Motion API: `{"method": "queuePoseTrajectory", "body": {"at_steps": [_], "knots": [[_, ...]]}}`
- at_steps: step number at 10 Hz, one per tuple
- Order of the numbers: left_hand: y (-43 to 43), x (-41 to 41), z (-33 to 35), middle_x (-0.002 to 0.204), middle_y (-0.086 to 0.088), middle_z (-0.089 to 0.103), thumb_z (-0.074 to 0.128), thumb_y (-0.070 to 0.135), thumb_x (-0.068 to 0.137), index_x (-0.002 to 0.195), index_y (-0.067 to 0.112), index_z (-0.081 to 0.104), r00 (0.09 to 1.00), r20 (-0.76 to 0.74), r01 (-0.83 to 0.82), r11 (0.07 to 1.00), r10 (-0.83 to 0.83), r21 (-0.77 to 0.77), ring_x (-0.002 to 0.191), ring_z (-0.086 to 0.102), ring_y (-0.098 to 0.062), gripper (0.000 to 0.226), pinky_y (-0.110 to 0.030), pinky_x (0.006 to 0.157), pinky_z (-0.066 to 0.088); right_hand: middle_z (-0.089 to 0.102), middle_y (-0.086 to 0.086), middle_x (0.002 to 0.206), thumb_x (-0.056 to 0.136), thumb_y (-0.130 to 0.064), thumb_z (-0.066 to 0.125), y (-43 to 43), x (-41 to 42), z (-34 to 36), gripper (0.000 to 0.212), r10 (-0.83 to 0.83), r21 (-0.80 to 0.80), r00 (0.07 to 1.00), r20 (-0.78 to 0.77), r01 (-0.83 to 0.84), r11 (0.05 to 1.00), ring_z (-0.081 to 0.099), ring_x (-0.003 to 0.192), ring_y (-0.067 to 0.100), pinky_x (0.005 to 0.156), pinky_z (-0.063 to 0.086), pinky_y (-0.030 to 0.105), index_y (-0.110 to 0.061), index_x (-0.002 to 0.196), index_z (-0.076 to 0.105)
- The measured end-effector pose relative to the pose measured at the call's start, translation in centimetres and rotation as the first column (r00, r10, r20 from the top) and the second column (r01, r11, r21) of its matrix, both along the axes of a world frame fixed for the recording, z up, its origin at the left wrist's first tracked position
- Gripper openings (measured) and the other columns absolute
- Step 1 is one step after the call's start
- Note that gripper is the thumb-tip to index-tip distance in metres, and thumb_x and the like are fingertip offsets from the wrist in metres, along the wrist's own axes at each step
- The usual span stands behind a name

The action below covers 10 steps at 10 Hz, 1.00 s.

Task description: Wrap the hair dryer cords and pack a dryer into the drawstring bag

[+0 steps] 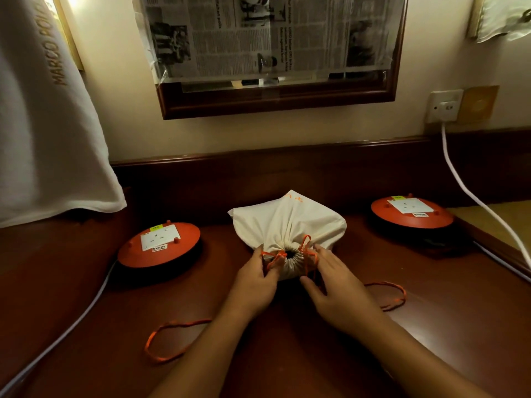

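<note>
Two bare forearms enter from 6 o'clock. The left hand (pixel 255 278) has its fingers curled, pinching the orange drawstring (pixel 274 258) at the bag's mouth. The right hand (pixel 336 285) lies with fingers fairly straight against the gathered neck, with cord crossing them (whether they pinch it cannot be told). The cream drawstring bag (pixel 287 222) sits mid-tabletop (pixel 445 305), bulged, its mouth cinched to a small dark hole facing the camera; contents hidden. Slack drawstring loops lie on the wood at 7 o'clock (pixel 166 340) and 4 o'clock (pixel 393 297) of the bag. Orange extension reels stand at 9 o'clock (pixel 159 244) and 2 o'clock (pixel 412 211), each trailing a white cable. A white towel (pixel 43 124) hangs at 10 o'clock.
</note>
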<state>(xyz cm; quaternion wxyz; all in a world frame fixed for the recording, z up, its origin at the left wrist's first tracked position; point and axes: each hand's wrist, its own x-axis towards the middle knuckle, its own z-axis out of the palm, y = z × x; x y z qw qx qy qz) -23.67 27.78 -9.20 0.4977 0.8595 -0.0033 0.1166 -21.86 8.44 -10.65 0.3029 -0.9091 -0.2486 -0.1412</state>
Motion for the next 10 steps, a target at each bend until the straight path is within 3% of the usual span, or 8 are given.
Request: {"method": "queuePoseTrajectory", "body": {"at_steps": [1, 2, 4, 5, 6, 7, 9, 10], "knots": [[0.0, -1.6, -0.2, 0.148, 0.004, 0.050, 0.053, 0.063, 0.092, 0.152, 0.026, 0.035, 0.994, 0.080, -0.090, 0.984, 0.078, 0.151, 0.136, 0.048, -0.014, 0.073, -0.028, 0.105, 0.044, 0.011, -0.016, 0.160, 0.098, -0.049, 0.051, -0.2, -2.3, 0.1, 0.072, -0.032, 0.020, 0.998, 0.051, 0.031, 0.999, 0.006, 0.150, 0.005, 0.120, 0.011, 0.023, -0.025, 0.158, 0.018], [0.1, -4.2, -0.2, 0.155, 0.006, 0.040, 0.059, 0.051, 0.095, 0.157, 0.026, 0.025, 0.986, 0.140, -0.120, 0.966, 0.090, 0.229, 0.140, 0.041, -0.011, 0.075, -0.024, 0.107, 0.038, 0.019, -0.014, 0.160, 0.097, -0.053, 0.049, -0.5, -4.6, -0.2, 0.073, -0.047, 0.044, 0.996, 0.081, 0.043, 0.998, 0.010, 0.149, 0.002, 0.120, 0.014, 0.022, -0.025, 0.157, 0.020], [1.1, -7.5, -0.7, 0.116, 0.013, 0.058, 0.064, 0.031, 0.096, 0.157, 0.033, 0.024, 0.987, 0.076, -0.156, 0.944, 0.140, 0.290, 0.103, 0.058, -0.004, 0.073, -0.020, 0.086, 0.045, 0.035, -0.011, 0.157, 0.089, -0.066, 0.032, -1.0, -6.0, -2.1, 0.074, -0.031, -0.048, 0.999, -0.028, 0.029, 0.998, 0.026, 0.146, 0.006, 0.120, 0.013, 0.026, -0.031, 0.154, 0.026], [1.2, -8.9, -1.6, 0.148, 0.007, 0.048, 0.058, 0.035, 0.097, 0.158, 0.028, 0.024, 0.977, 0.164, -0.193, 0.886, 0.135, 0.421, 0.136, 0.043, -0.009, 0.070, -0.031, 0.112, 0.037, 0.027, -0.004, 0.162, 0.087, -0.067, 0.021, -0.9, -6.6, -2.1, 0.082, -0.070, -0.122, 0.996, -0.047, 0.064, 0.990, 0.016, 0.151, 0.012, 0.120, 0.002, 0.027, -0.023, 0.156, 0.021], [0.4, -10.6, -2.5, 0.164, 0.013, 0.023, 0.047, 0.041, 0.102, 0.160, 0.031, 0.013, 0.990, 0.119, -0.121, 0.850, 0.069, 0.513, 0.152, 0.015, -0.002, 0.068, -0.033, 0.126, 0.010, 0.010, -0.003, 0.166, 0.090, -0.059, 0.016, -0.8, -8.0, -2.4, 0.078, -0.080, -0.261, 0.996, -0.048, 0.065, 0.963, 0.002, 0.153, 0.011, 0.117, -0.009, 0.026, -0.020, 0.158, 0.010], [-0.1, -11.3, -3.1, 0.167, 0.015, 0.012, 0.038, 0.050, 0.103, 0.160, 0.033, 0.006, 0.999, 0.035, -0.029, 0.785, 0.009, 0.618, 0.153, 0.004, 0.001, 0.067, -0.031, 0.127, 0.001, 0.008, -0.003, 0.167, 0.089, -0.058, 0.003, -0.7, -8.6, -2.2, 0.080, -0.081, -0.359, 0.996, -0.043, 0.061, 0.932, 0.001, 0.153, 0.012, 0.119, -0.009, 0.030, -0.019, 0.158, 0.012], [0.2, -10.8, -3.2, 0.166, 0.017, 0.017, 0.033, 0.057, 0.102, 0.159, 0.033, 0.021, 1.000, -0.010, 0.014, 0.764, -0.009, 0.645, 0.154, 0.005, -0.002, 0.063, -0.030, 0.127, 0.001, 0.012, -0.002, 0.166, 0.089, -0.058, 0.001, -0.7, -8.3, -1.8, 0.080, -0.078, -0.371, 0.993, -0.089, 0.040, 0.928, 0.004, 0.153, 0.014, 0.118, -0.005, 0.032, -0.021, 0.157, 0.020], [0.2, -11.2, -3.8, 0.150, 0.025, 0.043, 0.031, 0.059, 0.101, 0.143, 0.037, 0.052, 0.980, 0.185, -0.088, 0.694, -0.067, 0.714, 0.149, 0.020, 0.002, 0.053, -0.026, 0.123, 0.011, 0.022, -0.002, 0.162, 0.098, -0.057, 0.010, -0.4, -8.3, -2.9, 0.069, -0.079, -0.305, 0.996, 0.031, 0.085, 0.949, 0.020, 0.150, 0.013, 0.119, 0.004, 0.029, -0.021, 0.149, 0.040]]}}
